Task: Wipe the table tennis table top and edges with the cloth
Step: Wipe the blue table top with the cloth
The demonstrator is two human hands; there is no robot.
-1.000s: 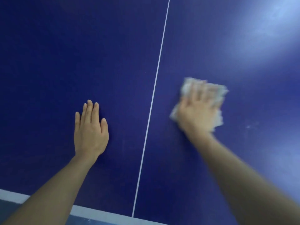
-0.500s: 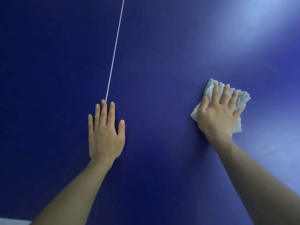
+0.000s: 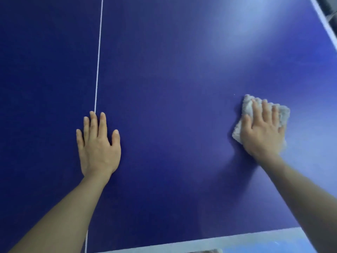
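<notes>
Right hand (image 3: 262, 132) presses flat on the cloth (image 3: 281, 114), fingers straight; left hand (image 3: 97, 143) lies flat beside; cloth might bunch and skip spots.

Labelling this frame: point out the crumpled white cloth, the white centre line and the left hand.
crumpled white cloth (image 3: 247, 106): head view, top-left corner.
white centre line (image 3: 98, 52): head view, upper stretch.
left hand (image 3: 98, 148): head view, back.

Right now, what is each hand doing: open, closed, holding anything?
Left hand: open, flat on the table, holding nothing.
Right hand: open, fingers straight, pressing the cloth onto the table.
</notes>
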